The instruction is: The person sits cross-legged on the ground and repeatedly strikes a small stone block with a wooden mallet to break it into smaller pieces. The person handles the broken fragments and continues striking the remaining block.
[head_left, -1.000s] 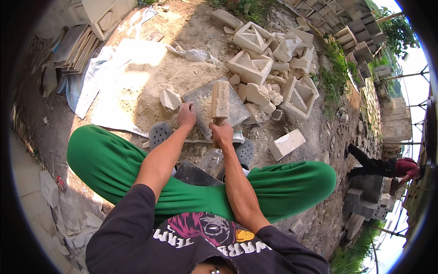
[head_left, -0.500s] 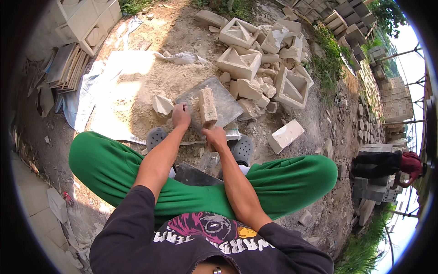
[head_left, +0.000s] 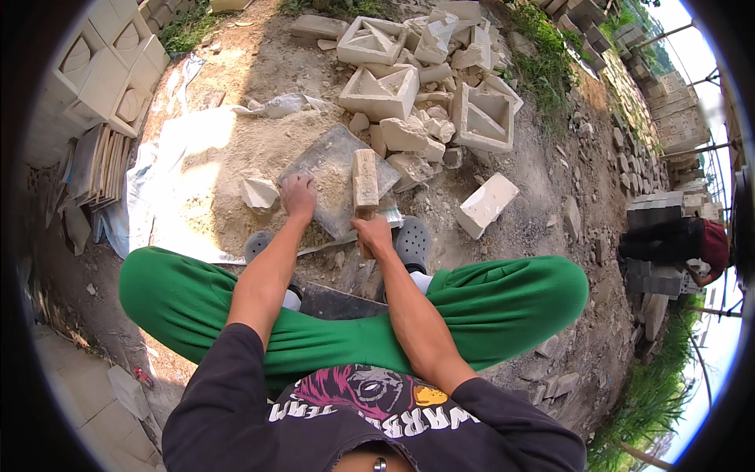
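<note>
At the far left of the frame, pale moulded blocks point(head_left: 102, 75) are stacked above a leaning pile of flat tiles point(head_left: 98, 165). Near the centre, your left hand point(head_left: 298, 197) rests on the grey slab point(head_left: 330, 161), fingers curled down against its near left edge — a small stone chunk point(head_left: 259, 193) lies just beside it on the sand. To the right, your right hand point(head_left: 371, 234) has its fingers wrapped tight round the handle of a stone-headed mallet point(head_left: 365, 182), whose head lies on the slab. Further right a loose white block point(head_left: 486, 204) sits on the dirt; hollow square blocks point(head_left: 484, 118) are heaped above it.
</note>
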A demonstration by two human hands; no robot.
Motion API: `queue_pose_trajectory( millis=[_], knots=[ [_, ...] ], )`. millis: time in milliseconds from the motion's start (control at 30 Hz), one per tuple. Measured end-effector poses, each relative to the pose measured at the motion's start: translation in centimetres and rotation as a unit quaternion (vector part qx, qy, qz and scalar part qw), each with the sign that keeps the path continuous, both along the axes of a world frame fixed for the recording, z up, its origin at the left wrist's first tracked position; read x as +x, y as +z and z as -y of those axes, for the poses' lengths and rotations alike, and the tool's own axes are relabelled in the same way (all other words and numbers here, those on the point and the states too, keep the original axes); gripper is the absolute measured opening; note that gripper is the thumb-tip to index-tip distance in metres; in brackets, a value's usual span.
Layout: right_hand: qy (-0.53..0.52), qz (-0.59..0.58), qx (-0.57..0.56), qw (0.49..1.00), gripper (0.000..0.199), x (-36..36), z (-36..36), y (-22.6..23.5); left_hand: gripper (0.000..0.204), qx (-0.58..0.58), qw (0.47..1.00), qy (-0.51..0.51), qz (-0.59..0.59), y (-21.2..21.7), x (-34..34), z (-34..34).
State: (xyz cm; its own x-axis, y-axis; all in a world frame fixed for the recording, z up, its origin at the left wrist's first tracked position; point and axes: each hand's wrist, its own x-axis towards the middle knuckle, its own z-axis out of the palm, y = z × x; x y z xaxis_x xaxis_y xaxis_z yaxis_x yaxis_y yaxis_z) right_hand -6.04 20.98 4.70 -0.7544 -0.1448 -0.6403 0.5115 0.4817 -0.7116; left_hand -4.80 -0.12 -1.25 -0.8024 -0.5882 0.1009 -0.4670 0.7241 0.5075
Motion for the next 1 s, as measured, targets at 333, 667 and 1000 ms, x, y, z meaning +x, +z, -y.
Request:
queue_pose_trajectory(
  millis=[333,667,1000],
  knots=[
    [0.001,-0.05,0.039,0.998,0.03,-0.4,1.0,-3.3,0.017,0.027,0.997,-0.042,-0.056,0.1,1.9,-0.8],
    [0.06,-0.075,0.024,0.995,0.033,-0.9,3.9,2.4,0.023,0.189,0.977,0.037,-0.085,-1.6,2.7,1.5],
    [0.194,-0.193,-0.003,0.962,0.036,0.5,5.5,0.3,0.024,0.189,0.974,0.056,-0.109,-1.4,3.4,1.3]
  ],
)
